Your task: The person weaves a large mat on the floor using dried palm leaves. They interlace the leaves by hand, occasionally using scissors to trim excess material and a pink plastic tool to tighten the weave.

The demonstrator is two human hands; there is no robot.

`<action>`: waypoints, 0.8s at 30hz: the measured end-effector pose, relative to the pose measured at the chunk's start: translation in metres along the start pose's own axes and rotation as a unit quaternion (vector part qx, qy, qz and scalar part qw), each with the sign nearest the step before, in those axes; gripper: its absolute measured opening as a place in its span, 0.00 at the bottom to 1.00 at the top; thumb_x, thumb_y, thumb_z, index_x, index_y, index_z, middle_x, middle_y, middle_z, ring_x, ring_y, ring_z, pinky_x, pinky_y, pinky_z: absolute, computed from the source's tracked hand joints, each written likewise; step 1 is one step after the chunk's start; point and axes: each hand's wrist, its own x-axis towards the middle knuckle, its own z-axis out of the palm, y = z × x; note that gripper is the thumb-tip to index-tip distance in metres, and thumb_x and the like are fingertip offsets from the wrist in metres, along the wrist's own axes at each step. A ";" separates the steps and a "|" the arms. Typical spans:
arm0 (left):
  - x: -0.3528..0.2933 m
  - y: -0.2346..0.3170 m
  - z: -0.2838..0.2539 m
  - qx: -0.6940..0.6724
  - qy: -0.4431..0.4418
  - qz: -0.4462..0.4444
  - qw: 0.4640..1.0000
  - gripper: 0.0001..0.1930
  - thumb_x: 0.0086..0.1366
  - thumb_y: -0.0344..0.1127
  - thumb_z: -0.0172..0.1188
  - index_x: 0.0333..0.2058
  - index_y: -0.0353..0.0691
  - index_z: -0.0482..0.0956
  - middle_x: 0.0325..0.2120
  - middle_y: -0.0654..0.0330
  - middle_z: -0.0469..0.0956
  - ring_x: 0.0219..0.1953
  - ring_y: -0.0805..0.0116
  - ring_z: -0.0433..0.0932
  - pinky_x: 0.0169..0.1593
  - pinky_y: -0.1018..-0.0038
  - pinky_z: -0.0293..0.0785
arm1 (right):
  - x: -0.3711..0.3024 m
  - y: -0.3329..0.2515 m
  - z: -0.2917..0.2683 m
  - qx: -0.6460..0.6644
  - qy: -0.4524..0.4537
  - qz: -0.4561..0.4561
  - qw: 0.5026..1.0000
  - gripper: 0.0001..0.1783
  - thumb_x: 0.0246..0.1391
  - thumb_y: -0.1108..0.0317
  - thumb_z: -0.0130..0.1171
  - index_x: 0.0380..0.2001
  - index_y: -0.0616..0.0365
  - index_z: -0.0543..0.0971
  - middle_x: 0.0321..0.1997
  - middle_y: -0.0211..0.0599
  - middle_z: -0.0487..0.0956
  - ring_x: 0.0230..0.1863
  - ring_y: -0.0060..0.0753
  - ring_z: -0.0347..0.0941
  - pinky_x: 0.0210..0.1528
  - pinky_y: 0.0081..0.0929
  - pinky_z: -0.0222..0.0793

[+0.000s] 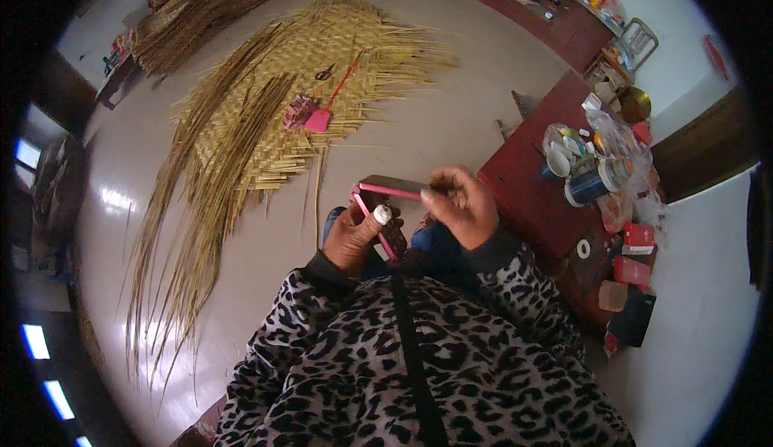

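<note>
In front of my body I hold a hinged, pink-edged folding case [393, 188], its two halves apart at an angle. The kind of thing inside it cannot be made out. My left hand [345, 243] is closed round the lower half, and white tape or bandage [382, 214] wraps its thumb tip. With thumb and fingers, my right hand [467, 209] pinches the right end of the upper half. Beyond them on the floor spreads a partly woven straw mat [233, 137]. On it lie a pink flyswatter [319, 120], dark scissors [324, 72] and a crumpled pinkish cloth [299, 112].
A dark red table [523, 169] stands at my right, bearing a blue jar [584, 189], a white ring [584, 249], plastic bags and small boxes. Straw bundles [193, 32] are stacked at the far left. A red cabinet [539, 24] stands at the far right.
</note>
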 end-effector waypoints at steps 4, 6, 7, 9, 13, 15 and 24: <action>-0.005 0.002 0.005 -0.014 -0.060 -0.033 0.998 0.32 0.60 0.55 0.62 0.54 0.38 0.67 0.39 0.56 0.76 0.41 0.64 0.77 0.44 0.65 0.76 | 0.033 -0.024 -0.012 -0.132 0.093 -0.110 0.981 0.19 0.54 0.53 0.63 0.35 0.59 0.73 0.24 0.33 0.76 0.25 0.24 0.75 0.29 0.24 0.69; -0.008 0.001 0.004 -0.060 -0.111 -0.083 0.989 0.34 0.60 0.59 0.60 0.55 0.38 0.66 0.39 0.56 0.77 0.41 0.64 0.78 0.42 0.66 0.76 | 0.044 -0.035 -0.020 -0.223 0.133 -0.144 0.955 0.19 0.56 0.52 0.61 0.33 0.59 0.74 0.22 0.35 0.75 0.24 0.27 0.74 0.28 0.26 0.69; -0.008 0.000 0.005 -0.035 -0.117 -0.089 0.989 0.37 0.60 0.65 0.55 0.56 0.40 0.66 0.40 0.54 0.77 0.39 0.63 0.78 0.39 0.67 0.77 | 0.051 -0.037 -0.017 -0.208 0.137 -0.144 0.958 0.19 0.59 0.52 0.57 0.33 0.60 0.75 0.22 0.37 0.75 0.23 0.30 0.75 0.28 0.27 0.69; -0.007 -0.004 0.005 -0.069 -0.149 -0.112 0.980 0.42 0.58 0.69 0.52 0.58 0.38 0.63 0.41 0.55 0.77 0.39 0.64 0.78 0.40 0.66 0.77 | 0.054 -0.039 -0.016 -0.189 0.115 -0.114 0.969 0.17 0.60 0.54 0.56 0.36 0.60 0.75 0.22 0.35 0.75 0.23 0.28 0.73 0.28 0.26 0.68; -0.006 -0.009 0.005 -0.116 -0.150 -0.146 0.971 0.48 0.55 0.77 0.43 0.58 0.37 0.63 0.38 0.55 0.77 0.35 0.65 0.78 0.36 0.67 0.77 | 0.048 -0.034 -0.010 -0.121 0.100 -0.093 0.983 0.15 0.62 0.59 0.54 0.42 0.60 0.76 0.22 0.31 0.74 0.23 0.22 0.70 0.28 0.24 0.68; -0.005 -0.009 0.006 -0.107 -0.139 -0.158 0.972 0.50 0.55 0.79 0.39 0.58 0.37 0.63 0.36 0.56 0.78 0.34 0.65 0.79 0.34 0.67 0.76 | 0.044 -0.032 -0.011 -0.103 0.091 -0.088 0.987 0.15 0.63 0.60 0.53 0.45 0.60 0.76 0.22 0.30 0.74 0.23 0.19 0.69 0.28 0.23 0.68; -0.003 -0.009 0.009 -0.107 -0.130 -0.180 0.969 0.51 0.54 0.80 0.37 0.57 0.36 0.64 0.35 0.53 0.78 0.31 0.62 0.79 0.32 0.66 0.77 | 0.039 -0.030 -0.012 -0.059 0.081 -0.072 0.992 0.17 0.64 0.61 0.52 0.48 0.62 0.75 0.26 0.29 0.75 0.24 0.18 0.69 0.28 0.19 0.68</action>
